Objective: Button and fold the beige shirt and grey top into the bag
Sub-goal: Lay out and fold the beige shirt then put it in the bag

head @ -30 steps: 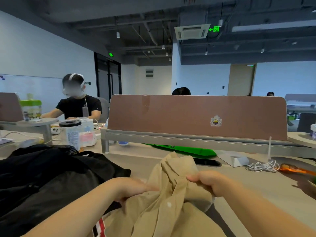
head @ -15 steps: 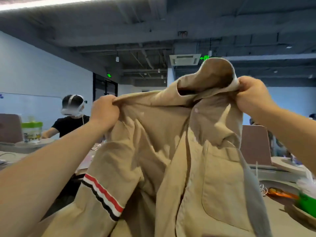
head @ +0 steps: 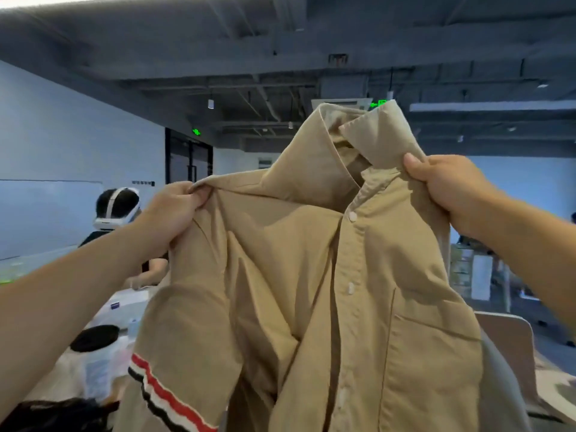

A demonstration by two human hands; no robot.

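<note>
Office ceiling (head: 280, 42) behind beige shirt (head: 311, 260) aloft

Headset-wearing person (head: 116, 210) far left; black-lidded jar (head: 95, 338) nearer; green ceiling sign (head: 196, 131).

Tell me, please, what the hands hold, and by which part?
The beige shirt: left hand grips one shoulder, right hand the other, beside the collar.

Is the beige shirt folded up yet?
No, unfolded: the left hand and right hand hold the beige shirt up by its top, hanging loose.
</note>
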